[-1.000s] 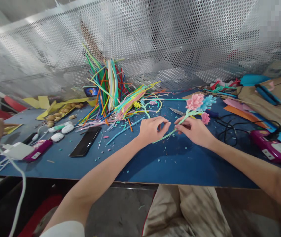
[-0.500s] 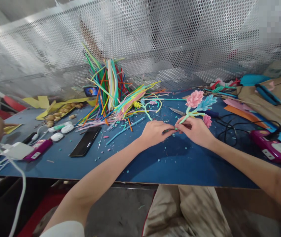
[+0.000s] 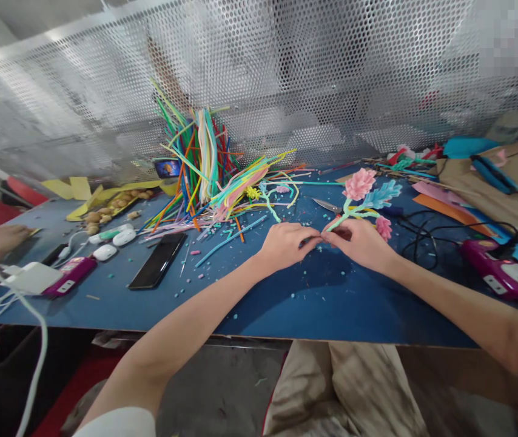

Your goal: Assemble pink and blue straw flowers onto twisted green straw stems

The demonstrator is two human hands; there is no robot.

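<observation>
My right hand (image 3: pixel 363 243) is closed around the light green stem of a pipe-cleaner flower spray (image 3: pixel 350 213). Its fuzzy pink blooms and blue leaf-shaped piece stick up above the fingers. A smaller pink bloom hangs beside the knuckles. My left hand (image 3: pixel 287 244) pinches at the stem's lower end, its fingertips meeting those of the right. The fingers hide the very tip. Behind the hands lie scissors (image 3: pixel 326 206), partly covered by the spray. Another small pipe-cleaner flower piece (image 3: pixel 270 203), with a green stem, rests just beyond the left hand.
Bundled pipe cleaners (image 3: pixel 207 158) stand at the back, with loose ones around them. A phone (image 3: pixel 158 262), white chargers and a purple power strip (image 3: pixel 70 277) are leftward. Another purple strip (image 3: pixel 504 270) with black cables lies right. A co-worker's hand (image 3: pixel 2 240) rests far left.
The two hands' fingertips have drawn closer, covering the green bit that showed between them. The spray has shifted slightly. At far left, the co-worker's hand has lowered and stretched onto the table.
</observation>
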